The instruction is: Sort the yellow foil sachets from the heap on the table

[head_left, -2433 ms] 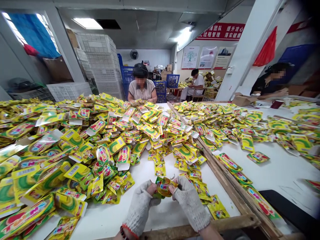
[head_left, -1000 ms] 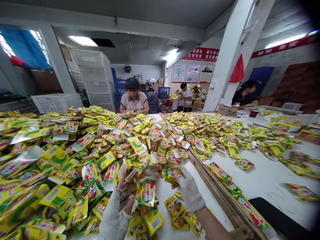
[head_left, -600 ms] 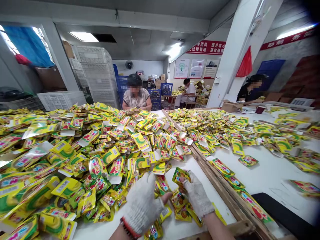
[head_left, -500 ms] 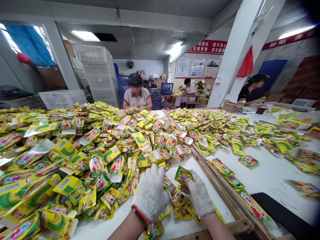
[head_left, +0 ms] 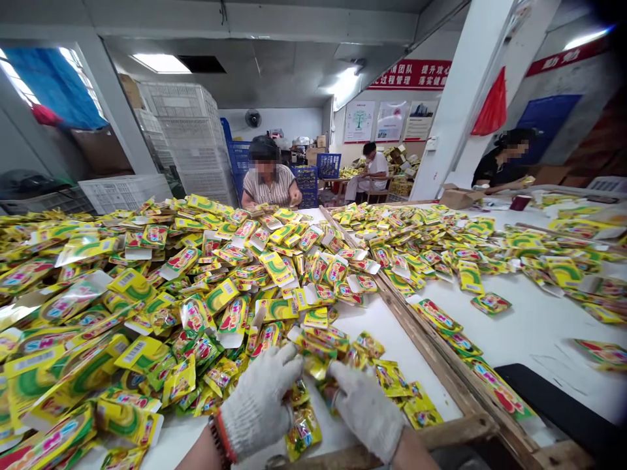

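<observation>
My left hand (head_left: 262, 399), in a white knit glove with a red cuff, rests low over the table with fingers apart, beside a small shiny yellow-green packet (head_left: 302, 431). Facing it, my gloved right hand (head_left: 369, 406) has its fingertips closed at a blurred green-yellow packet (head_left: 319, 369); part of the grip is hidden. Beyond both hands lie flat yellow card boxes (head_left: 316, 318) with banana pictures. More small packets (head_left: 392, 378) lie just right of my right hand.
A big heap of printed yellow boxes (head_left: 181, 261) covers the left side. A wooden strip (head_left: 416, 333) divides the white table (head_left: 365, 320). A black object (head_left: 543, 398) lies at right. One person (head_left: 268, 176) sits opposite; others work farther back.
My left hand has moved left and down. My right hand has drawn left and lower, toward the packets between the hands. Packets there have shifted, and some now lie farther right.
</observation>
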Motion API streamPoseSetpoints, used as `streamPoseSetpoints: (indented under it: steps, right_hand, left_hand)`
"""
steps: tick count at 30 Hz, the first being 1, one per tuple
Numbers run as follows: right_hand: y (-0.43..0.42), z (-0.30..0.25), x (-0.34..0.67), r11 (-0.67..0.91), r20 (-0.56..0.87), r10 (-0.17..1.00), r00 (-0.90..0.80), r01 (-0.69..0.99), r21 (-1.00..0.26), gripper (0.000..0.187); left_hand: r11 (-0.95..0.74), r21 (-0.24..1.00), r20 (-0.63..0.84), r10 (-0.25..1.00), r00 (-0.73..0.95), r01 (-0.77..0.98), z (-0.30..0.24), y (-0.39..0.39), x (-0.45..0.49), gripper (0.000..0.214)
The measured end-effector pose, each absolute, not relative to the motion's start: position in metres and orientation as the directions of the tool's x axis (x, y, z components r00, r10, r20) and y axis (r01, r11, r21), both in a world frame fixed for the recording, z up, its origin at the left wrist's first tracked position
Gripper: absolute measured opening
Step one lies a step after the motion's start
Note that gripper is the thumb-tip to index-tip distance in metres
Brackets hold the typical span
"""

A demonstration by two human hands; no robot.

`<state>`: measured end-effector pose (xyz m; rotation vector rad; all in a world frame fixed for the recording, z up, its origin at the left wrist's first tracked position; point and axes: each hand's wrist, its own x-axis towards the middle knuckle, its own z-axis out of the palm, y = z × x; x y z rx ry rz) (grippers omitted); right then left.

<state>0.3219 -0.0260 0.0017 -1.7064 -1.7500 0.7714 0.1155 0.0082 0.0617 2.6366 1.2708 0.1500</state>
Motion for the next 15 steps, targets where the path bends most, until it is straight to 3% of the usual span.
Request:
streamPoseSetpoints:
  steps: [3,5,8,11,13,15]
  right_hand:
    - [-0.013,0.002,0.337,-0.045,0.070,0.989,0.133,0.706,-0.707,0.028]
    - [-0.014,0.003,0.343,-0.051,0.117,0.974,0.194,0.693,-0.719,0.026]
    - [-0.022,0.001,0.337,0.020,0.158,0.978,0.135,0.695,-0.719,0.021]
    - [-0.027,-0.009,0.321,0.073,0.138,0.990,0.013,0.796,-0.600,0.014]
    - [-0.028,-0.015,0.313,0.071,0.094,0.995,-0.024,0.835,-0.546,0.011]
    - [-0.028,-0.018,0.313,0.044,0.037,0.999,-0.028,0.830,-0.556,0.012]
  left_hand:
    - [-0.654,0.266,0.034,0.740,0.671,0.708,0.061,-0.006,0.093,0.020]
    - [-0.542,0.258,0.051,0.834,0.549,0.800,0.055,-0.012,0.084,0.017]
    - [-0.297,0.164,0.055,0.955,0.292,0.941,0.042,-0.015,0.089,0.035]
    - [-0.185,0.082,-0.008,0.982,0.187,0.979,0.033,-0.012,0.103,0.052]
    - [-0.153,0.121,-0.061,0.985,0.161,0.981,0.031,-0.009,0.105,0.054]
    - [-0.127,0.282,-0.056,0.987,0.148,0.951,0.032,-0.006,0.097,0.046]
